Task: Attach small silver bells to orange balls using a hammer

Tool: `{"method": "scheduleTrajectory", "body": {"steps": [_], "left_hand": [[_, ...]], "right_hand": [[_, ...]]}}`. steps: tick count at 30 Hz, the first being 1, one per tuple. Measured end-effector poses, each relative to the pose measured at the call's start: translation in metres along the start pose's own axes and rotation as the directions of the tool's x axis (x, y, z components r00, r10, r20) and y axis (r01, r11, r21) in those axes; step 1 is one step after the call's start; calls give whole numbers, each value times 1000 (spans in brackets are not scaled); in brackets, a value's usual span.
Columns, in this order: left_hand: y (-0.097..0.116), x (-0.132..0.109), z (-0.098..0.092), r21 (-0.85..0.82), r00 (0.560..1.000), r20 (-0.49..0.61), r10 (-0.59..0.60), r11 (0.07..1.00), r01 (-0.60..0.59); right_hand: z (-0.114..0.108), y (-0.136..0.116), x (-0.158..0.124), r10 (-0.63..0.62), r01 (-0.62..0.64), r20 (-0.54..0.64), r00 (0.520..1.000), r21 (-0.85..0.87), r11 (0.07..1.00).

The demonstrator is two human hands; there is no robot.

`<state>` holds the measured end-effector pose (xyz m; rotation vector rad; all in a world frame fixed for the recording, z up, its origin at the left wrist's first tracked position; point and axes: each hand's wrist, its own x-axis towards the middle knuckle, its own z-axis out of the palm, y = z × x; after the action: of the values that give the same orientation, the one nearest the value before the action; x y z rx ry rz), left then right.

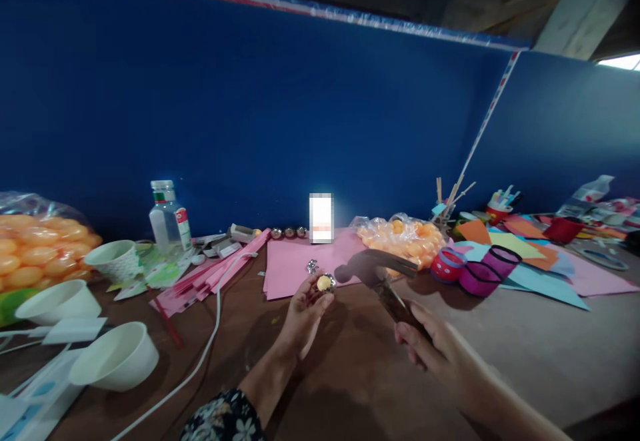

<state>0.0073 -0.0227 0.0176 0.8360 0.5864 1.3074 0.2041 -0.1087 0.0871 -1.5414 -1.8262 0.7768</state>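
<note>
My left hand is closed, its fingertips pinching a small pale-yellow ball with shiny silver pieces on its rim. Just behind it, a little cluster of silver pieces lies on pink paper. My right hand is wrapped around the wooden handle of a claw hammer. The hammer's head is raised to the right of the ball, its face turned toward the ball; whether they touch I cannot tell. Three silver balls sit in a row at the paper's back edge.
Clear bags of orange balls stand at the far left and behind the hammer. White bowls and a white cable are on the left. A glass bottle, a bright pixelated rectangle, purple cups and coloured paper line the back.
</note>
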Motion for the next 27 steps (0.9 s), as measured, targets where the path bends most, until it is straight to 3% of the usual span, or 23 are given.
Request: {"method": "scheduleTrajectory", "body": {"steps": [4,10,15,24,27], "left_hand": [[-2,0,-1,91,1000,-3,27,995,-27],[-1,1,-1,260,994,-64,86,963,-67],[-5,3,-1,393,984,-36,173,908,-146],[-13,3,-3,340,973,-65,220,922,-186],[-12,0,-1,368,975,-26,219,909,-195]], "right_hand": [[3,0,1,-37,37,68,997,-8,999],[0,1,-1,-16,16,5,1000,-8,1000],[0,2,0,-38,40,61,997,-34,999],[0,1,1,-21,22,93,995,-5,1000],[0,0,1,-23,23,74,997,-7,1000]]}}
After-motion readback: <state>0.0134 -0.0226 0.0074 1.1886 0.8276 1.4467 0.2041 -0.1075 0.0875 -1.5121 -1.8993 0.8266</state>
